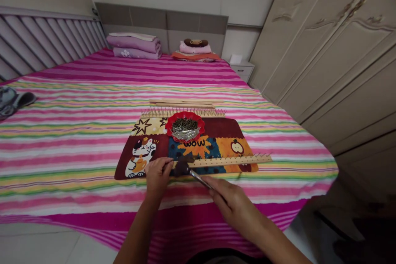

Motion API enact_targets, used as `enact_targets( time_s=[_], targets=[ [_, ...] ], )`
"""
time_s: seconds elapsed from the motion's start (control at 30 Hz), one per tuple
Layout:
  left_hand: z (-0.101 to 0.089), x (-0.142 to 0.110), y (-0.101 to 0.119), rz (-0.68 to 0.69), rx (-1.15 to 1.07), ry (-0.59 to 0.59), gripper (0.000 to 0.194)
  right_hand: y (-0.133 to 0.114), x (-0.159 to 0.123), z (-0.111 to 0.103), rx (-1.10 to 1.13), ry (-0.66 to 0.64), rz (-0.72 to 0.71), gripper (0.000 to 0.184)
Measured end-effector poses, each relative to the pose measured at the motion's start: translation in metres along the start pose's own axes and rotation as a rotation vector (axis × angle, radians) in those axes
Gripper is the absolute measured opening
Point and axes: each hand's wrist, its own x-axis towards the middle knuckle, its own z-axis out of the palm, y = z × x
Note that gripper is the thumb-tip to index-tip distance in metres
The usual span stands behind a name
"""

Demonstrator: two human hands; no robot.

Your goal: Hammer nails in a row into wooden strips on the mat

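Note:
A hammer (182, 168) with a dark head and a metal shaft is in my right hand (236, 202), whose fingers wrap round its handle. The hammer head is over the left part of a wooden strip (222, 161), which has a row of holes along it and several nails standing at its right end. My left hand (158, 171) is at the strip's left end, close beside the hammer head, thumb and forefinger pinched together. What lies between those fingertips is too small to tell. Behind the strip, a red scalloped bowl (168, 126) holds many nails, dark and silvery.
A patterned mat (222, 128) lies under the strip and bowl on a striped bedspread (77, 140). Beyond it are a nail-studded strip (182, 112) and plain wooden strips (182, 102). Folded bedding (136, 45) rests by the headboard; a wardrobe (324, 49) stands right.

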Motion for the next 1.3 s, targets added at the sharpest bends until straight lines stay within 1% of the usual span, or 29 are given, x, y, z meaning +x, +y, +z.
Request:
enact_targets(
  time_s=[0.07, 0.13, 0.23, 0.27, 0.33, 0.4, 0.47, 0.53, 0.6, 0.67, 0.77, 0.93, 1.0, 1.07, 1.17, 1.23, 1.3],
  targets=[
    [-0.003, 0.001, -0.003, -0.003, -0.049, -0.033, 0.021, 0.009, -0.023, -0.002, 0.091, -0.084, 0.043, 0.045],
    [-0.008, 0.004, -0.005, -0.034, -0.131, -0.068, 0.027, 0.025, -0.047, 0.001, 0.141, -0.129, 0.073, 0.044],
    [-0.017, 0.02, -0.002, -0.11, -0.212, -0.053, 0.033, 0.054, -0.077, 0.013, 0.185, -0.126, 0.22, 0.037],
    [-0.018, 0.029, 0.002, -0.113, -0.19, -0.036, 0.033, 0.064, -0.085, 0.018, 0.199, -0.1, 0.252, 0.035],
    [-0.018, 0.049, 0.013, -0.05, -0.069, -0.03, 0.03, 0.078, -0.096, 0.027, 0.23, -0.066, 0.315, 0.033],
    [-0.013, 0.072, 0.028, 0.061, 0.106, -0.07, 0.027, 0.086, -0.101, 0.032, 0.253, -0.042, 0.353, 0.034],
    [-0.004, 0.092, 0.042, 0.141, 0.31, -0.148, 0.027, 0.09, -0.101, 0.034, 0.27, -0.04, 0.359, 0.035],
    [0.006, 0.107, 0.052, 0.154, 0.507, -0.255, 0.027, 0.09, -0.1, 0.034, 0.284, -0.045, 0.349, 0.035],
    [0.016, 0.117, 0.058, 0.128, 0.648, -0.356, 0.026, 0.091, -0.099, 0.034, 0.299, -0.054, 0.35, 0.036],
    [0.023, 0.122, 0.06, 0.1, 0.723, -0.411, 0.026, 0.092, -0.099, 0.034, 0.308, -0.061, 0.365, 0.036],
    [0.027, 0.127, 0.06, 0.098, 0.777, -0.437, 0.023, 0.093, -0.099, 0.034, 0.319, -0.058, 0.375, 0.037],
    [0.022, 0.13, 0.057, 0.201, 0.791, -0.47, 0.022, 0.09, -0.098, 0.032, 0.341, -0.054, 0.368, 0.04],
    [0.019, 0.129, 0.054, 0.23, 0.763, -0.456, 0.022, 0.089, -0.097, 0.032, 0.341, -0.05, 0.373, 0.041],
    [0.016, 0.128, 0.051, 0.239, 0.703, -0.394, 0.022, 0.088, -0.097, 0.032, 0.33, -0.044, 0.379, 0.039],
    [0.008, 0.128, 0.044, 0.226, 0.477, -0.265, 0.02, 0.089, -0.097, 0.034, 0.299, -0.045, 0.378, 0.036],
    [0.0, 0.126, 0.038, 0.144, 0.251, -0.166, 0.018, 0.09, -0.098, 0.035, 0.289, -0.043, 0.367, 0.037],
    [-0.01, 0.118, 0.03, 0.008, 0.026, -0.05, 0.019, 0.092, -0.099, 0.037, 0.292, -0.041, 0.358, 0.039]
  ],
)
